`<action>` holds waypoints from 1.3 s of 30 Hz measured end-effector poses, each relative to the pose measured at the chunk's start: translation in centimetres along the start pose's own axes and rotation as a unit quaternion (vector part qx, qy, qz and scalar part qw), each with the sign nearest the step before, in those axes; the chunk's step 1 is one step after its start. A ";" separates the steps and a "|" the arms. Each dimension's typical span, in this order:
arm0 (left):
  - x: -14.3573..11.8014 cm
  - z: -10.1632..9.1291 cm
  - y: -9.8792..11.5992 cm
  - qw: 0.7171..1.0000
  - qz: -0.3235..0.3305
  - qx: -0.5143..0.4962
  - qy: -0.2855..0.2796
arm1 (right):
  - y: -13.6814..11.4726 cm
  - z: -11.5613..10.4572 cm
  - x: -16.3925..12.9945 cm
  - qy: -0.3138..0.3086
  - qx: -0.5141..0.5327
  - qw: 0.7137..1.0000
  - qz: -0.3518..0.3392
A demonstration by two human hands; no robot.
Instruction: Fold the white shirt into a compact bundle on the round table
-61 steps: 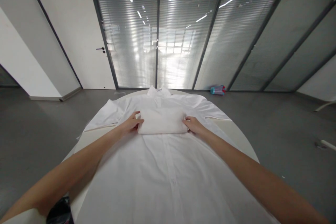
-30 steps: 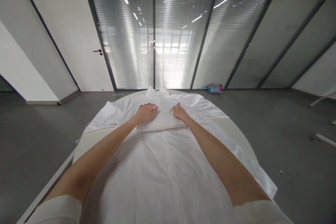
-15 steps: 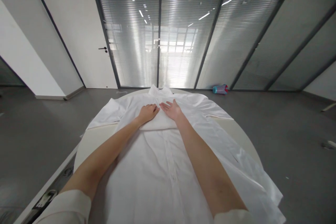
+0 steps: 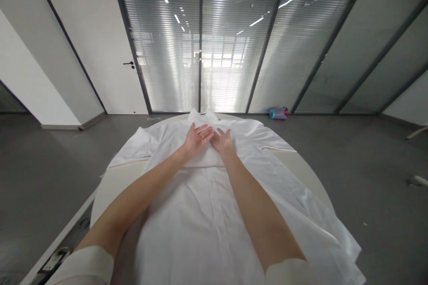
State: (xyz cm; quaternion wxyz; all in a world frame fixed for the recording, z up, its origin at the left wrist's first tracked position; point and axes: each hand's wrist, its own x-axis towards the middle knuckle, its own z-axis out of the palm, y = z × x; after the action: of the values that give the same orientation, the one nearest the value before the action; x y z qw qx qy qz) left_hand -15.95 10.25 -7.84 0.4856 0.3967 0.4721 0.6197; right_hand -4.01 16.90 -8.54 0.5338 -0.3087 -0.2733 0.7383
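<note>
Our left hand (image 4: 196, 139) and right hand (image 4: 222, 141) lie open, flat on the folded cloth (image 4: 203, 158) at frame middle. Pushing sideways could wrinkle the shirt (image 4: 207, 218).

I can read no text, label, brand, number or sign from here. The white shirt (image 4: 214, 213) spread on the surface shows plain cloth with no print or tag that I can make out. The small teal and red object (image 4: 278, 113) on the floor by the glass wall is too far and too small for me to tell whether it carries any lettering. The white door (image 4: 110, 53) bears no plate or number.
</note>
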 end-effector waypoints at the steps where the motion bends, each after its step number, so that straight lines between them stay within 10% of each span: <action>1: -0.3 0.3 -0.3 0.994 -0.041 -0.101 0.022 | 0.3 -0.2 0.1 0.028 0.008 1.000 0.011; 7: -0.8 -0.8 -0.6 0.913 -0.085 -0.365 0.158 | 0.4 0.5 0.6 0.093 0.103 0.990 -0.015; 11: -0.3 -0.9 -0.5 0.907 -0.066 -0.404 0.096 | 1.6 2.3 0.4 0.020 0.126 0.991 0.032; 18: 0.9 -3.1 -1.1 0.902 -0.065 -0.370 0.213 | -0.1 -1.0 1.2 0.086 0.096 0.990 0.064; 28: 1.3 -3.5 -1.4 0.921 -0.058 -0.352 0.158 | 0.1 -1.0 1.1 0.039 0.019 0.997 0.056; 31: 1.9 -5.1 -1.2 0.946 -0.052 -0.271 0.169 | -1.3 -2.2 1.4 0.059 -0.034 0.997 0.024; 34: 2.8 -6.9 -0.4 0.998 -0.006 -0.004 0.069 | -3.4 -2.8 1.5 0.016 -0.299 0.953 -0.047; 39: 3.5 -8.5 0.4 0.926 0.074 0.364 -0.066 | -5.9 -2.9 1.0 -0.039 -0.558 0.827 -0.061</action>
State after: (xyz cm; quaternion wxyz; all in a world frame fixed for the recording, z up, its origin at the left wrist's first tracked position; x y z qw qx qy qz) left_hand -24.86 11.89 -9.40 0.2900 0.6202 0.6014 0.4117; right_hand 1.59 19.77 -6.34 0.3033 -0.5076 -0.6773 0.4377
